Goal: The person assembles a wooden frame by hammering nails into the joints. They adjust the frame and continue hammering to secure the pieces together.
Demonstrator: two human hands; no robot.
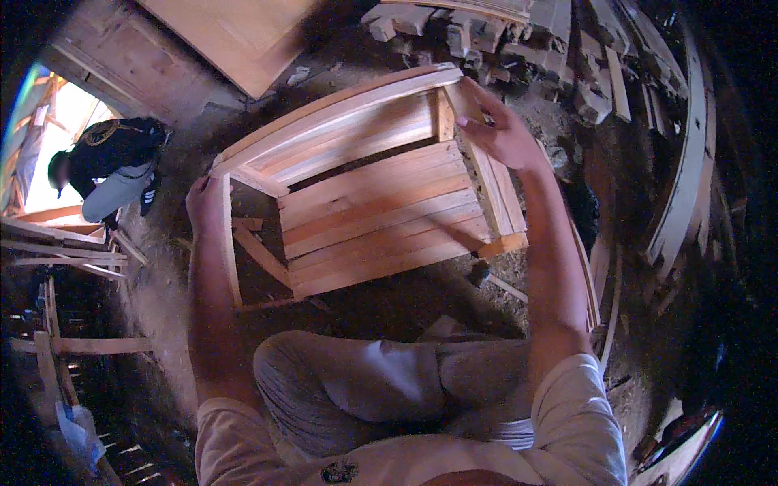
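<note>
Tilted in front of my bent legs is a wooden frame [348,101], box-like, made of pale planks. Several slats [381,211] laid side by side form a panel inside it, and gaps show at its left end. My left hand [206,204] is closed around the frame's far left corner post, its fingertips partly hidden behind the wood. At the far right corner, my right hand [501,136] grips the side rail, thumb on the near face and fingers over the outer edge. Both arms reach forward around the frame.
A tool like a hammer [480,274] lies on the ground by the frame's near right corner. Stacked timber [519,40] fills the far right, with long boards [685,178] beside it. A flat wooden panel [235,40] lies at the far left. Another person [121,166] bends over near the bright opening.
</note>
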